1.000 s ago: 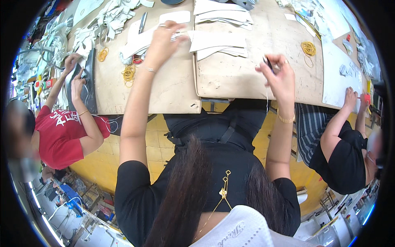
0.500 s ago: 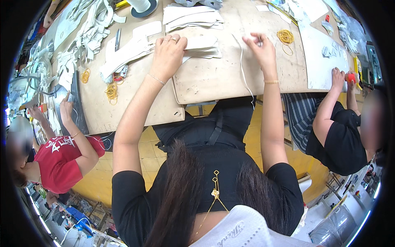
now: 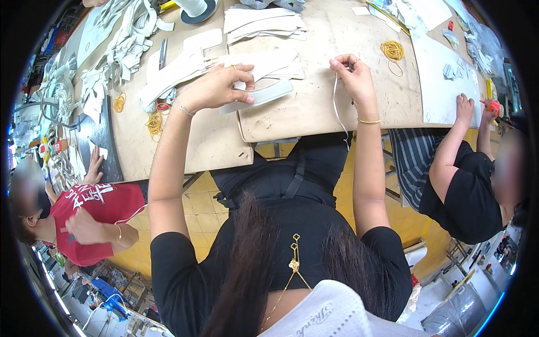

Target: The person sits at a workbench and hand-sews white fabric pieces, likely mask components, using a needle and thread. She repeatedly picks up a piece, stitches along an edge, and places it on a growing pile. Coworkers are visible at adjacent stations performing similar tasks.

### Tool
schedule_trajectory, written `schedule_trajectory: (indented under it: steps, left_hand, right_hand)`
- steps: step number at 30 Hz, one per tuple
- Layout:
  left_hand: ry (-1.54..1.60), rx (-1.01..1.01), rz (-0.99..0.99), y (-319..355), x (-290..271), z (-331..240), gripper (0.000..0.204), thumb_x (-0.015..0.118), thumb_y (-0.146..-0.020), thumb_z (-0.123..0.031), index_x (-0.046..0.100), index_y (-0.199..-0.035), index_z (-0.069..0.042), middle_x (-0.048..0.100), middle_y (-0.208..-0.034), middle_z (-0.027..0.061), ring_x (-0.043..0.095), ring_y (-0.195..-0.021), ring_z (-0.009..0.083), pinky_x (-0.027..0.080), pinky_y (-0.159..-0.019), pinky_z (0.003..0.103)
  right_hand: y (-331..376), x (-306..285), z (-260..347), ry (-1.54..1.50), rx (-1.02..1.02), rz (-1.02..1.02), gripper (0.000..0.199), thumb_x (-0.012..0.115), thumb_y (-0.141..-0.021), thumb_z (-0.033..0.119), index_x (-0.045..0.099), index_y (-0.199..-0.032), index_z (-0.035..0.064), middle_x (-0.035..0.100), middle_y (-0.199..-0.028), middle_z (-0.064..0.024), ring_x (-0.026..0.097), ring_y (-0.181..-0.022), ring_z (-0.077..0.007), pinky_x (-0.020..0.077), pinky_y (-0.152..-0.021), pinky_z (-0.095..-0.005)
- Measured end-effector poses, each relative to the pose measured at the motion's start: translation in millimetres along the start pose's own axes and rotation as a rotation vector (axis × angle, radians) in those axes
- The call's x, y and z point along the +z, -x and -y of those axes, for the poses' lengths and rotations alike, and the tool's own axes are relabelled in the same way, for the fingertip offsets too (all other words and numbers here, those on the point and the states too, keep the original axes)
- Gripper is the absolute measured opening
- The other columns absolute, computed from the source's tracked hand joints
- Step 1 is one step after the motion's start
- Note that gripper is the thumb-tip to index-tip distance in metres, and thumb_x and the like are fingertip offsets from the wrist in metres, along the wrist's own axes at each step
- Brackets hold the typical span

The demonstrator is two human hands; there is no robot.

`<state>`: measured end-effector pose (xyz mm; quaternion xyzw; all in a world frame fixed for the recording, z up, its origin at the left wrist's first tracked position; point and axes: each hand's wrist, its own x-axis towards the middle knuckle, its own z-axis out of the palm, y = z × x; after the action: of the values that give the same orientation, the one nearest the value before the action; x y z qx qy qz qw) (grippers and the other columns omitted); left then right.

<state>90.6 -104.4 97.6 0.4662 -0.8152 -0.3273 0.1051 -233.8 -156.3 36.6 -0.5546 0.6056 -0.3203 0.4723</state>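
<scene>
A brown tabletop (image 3: 314, 106) fills the top of the view, and everything here is told from it. At its far left edge sits a person in a red shirt (image 3: 90, 208), with one hand on a dark mat (image 3: 104, 137) beside the tabletop. On the left part of the tabletop lies a heap of white cut pieces (image 3: 118, 50), and just below the heap are some yellow rubber bands (image 3: 154, 123). Near the middle of the tabletop, the person's left hand (image 3: 216, 87) rests on a long, pale curved piece (image 3: 264, 94). The fingers (image 3: 244, 98) of this hand are curled down, with the thumb pressing on the end of the piece, so they are clamped on it. The piece lies flat, close to the near edge of the tabletop. Behind it sits a stack of white pieces (image 3: 264, 22), and a spool of white cord (image 3: 193, 8) stands at the far edge. To the right of the middle, the person's right hand (image 3: 353, 78) is lifted a little over the tabletop. Its fingers (image 3: 339, 64) are pinched together on a thin white strip (image 3: 337, 106), which hangs down past the near edge of the tabletop. A pile of yellow rubber bands (image 3: 392, 50) lies just right of this hand. At the right end, another person in a black top (image 3: 466, 191) has one hand on a white sheet (image 3: 432, 73).
</scene>
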Motion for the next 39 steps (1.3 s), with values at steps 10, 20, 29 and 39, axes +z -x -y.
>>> schedule_trajectory:
  steps: [10,20,29,39]
  left_hand:
    - [-0.025,-0.026,-0.092,8.1,77.9,-56.1,0.028,0.077,-0.084,-0.032,0.066,-0.096,-0.009,0.061,-0.101,0.0103,0.058,-0.106,0.0284,0.032,-0.1,0.044]
    - [-0.324,0.001,-0.428,70.6,132.6,-51.8,0.039,0.072,-0.088,-0.018,0.065,-0.124,-0.005,0.061,-0.127,0.0114,0.055,-0.123,0.0285,0.041,-0.103,0.046]
    - [-0.414,-0.139,-0.602,76.7,154.0,-45.7,0.036,0.074,-0.086,-0.017,0.069,-0.122,-0.011,0.063,-0.123,0.0032,0.056,-0.115,0.0224,0.038,-0.094,0.041]
    - [-0.363,-0.138,-0.667,76.6,162.2,-40.2,0.035,0.075,-0.086,-0.019,0.069,-0.118,-0.008,0.062,-0.124,0.0033,0.054,-0.117,0.0217,0.037,-0.094,0.043]
  right_hand:
    - [53.0,-10.7,43.5,-0.33,0.141,0.305,0.026,0.08,-0.089,0.027,0.072,-0.1,0.0047,0.07,-0.082,-0.0001,0.047,-0.06,0.0033,0.0299,-0.047,-0.0144]
    - [74.1,46.4,38.0,-0.146,0.208,0.573,0.02,0.07,-0.096,0.022,0.071,-0.094,0.0028,0.068,-0.075,-0.0007,0.053,-0.056,-0.0042,0.0461,-0.051,-0.0214]
    - [68.9,93.9,40.7,0.261,0.036,0.603,0.027,0.066,-0.091,0.027,0.076,-0.086,0.0025,0.072,-0.068,-0.0067,0.065,-0.059,-0.0153,0.0522,-0.061,-0.031]
    - [57.1,100.2,44.5,0.382,0.036,0.662,0.028,0.065,-0.084,0.028,0.076,-0.081,0.0025,0.07,-0.064,-0.0088,0.068,-0.06,-0.0202,0.0537,-0.064,-0.0332]
